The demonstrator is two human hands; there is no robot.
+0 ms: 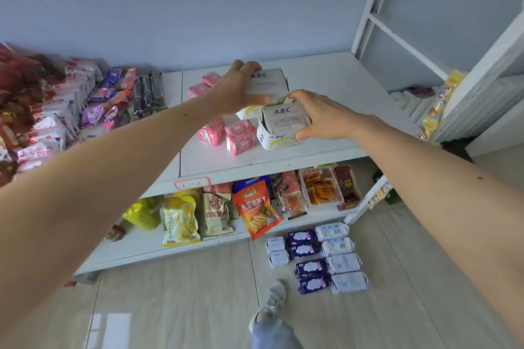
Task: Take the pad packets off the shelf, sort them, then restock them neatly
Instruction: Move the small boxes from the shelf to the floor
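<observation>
Two white ABC packets (280,119) gripped on the top shelf (326,133), left hand (238,88) clasping the rear one, right hand (320,116) the front, near the shelf's front edge. Risk: stacked packets beneath toppling off if jostled.

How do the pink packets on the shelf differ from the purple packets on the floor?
The pink packets are squarish and stand loosely on the shelf; the purple packets are longer, darker, and lie flat in a neat column on the floor. Neither hand touches either group.
</observation>
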